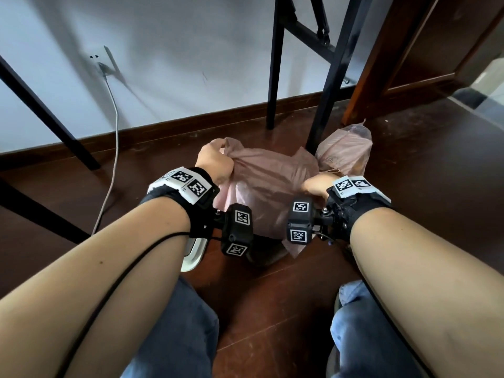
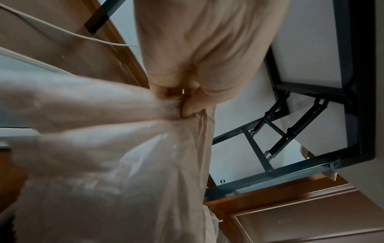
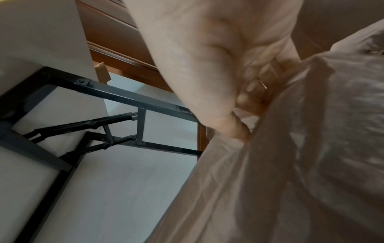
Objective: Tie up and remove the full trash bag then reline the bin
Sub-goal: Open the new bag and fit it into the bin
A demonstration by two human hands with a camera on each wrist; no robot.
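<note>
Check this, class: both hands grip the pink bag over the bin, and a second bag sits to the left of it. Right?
Not quite. The second bag sits to the right of the pink bag, as the head view shows. Both the left hand and right hand do grip it.

Bin point(image 1: 261, 255) mostly hidden under pink bag point(image 1: 267, 186); wrist views blurred.

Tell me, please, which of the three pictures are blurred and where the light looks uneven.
Head view: sharp, straight table legs bent by the wide lens, soft shadows on the white wall. Left wrist view: the thin pink plastic trash bag is smeared by motion under the left hand. Right wrist view: the right hand and bag are blurred, the black frame sharper.
</note>
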